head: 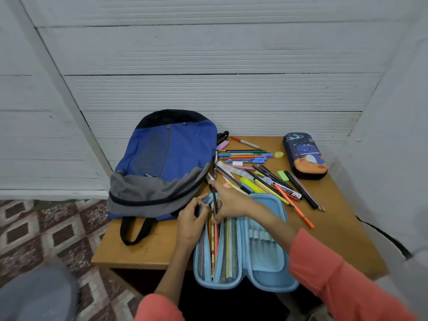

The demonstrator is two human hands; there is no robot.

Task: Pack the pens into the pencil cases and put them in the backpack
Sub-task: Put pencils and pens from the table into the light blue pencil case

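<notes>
Head view, dark pen (214, 198) in right grip (229, 202)

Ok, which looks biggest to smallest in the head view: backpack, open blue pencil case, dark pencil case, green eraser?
backpack
open blue pencil case, though it lies nearer
dark pencil case
green eraser

A small wooden table (143, 249) stands against a white ribbed wall (208, 66). The floor (58, 228) to its left is tiled in a maroon and cream square pattern. A blurred grey shape (34, 295), perhaps a knee, fills the lower left corner.
</notes>
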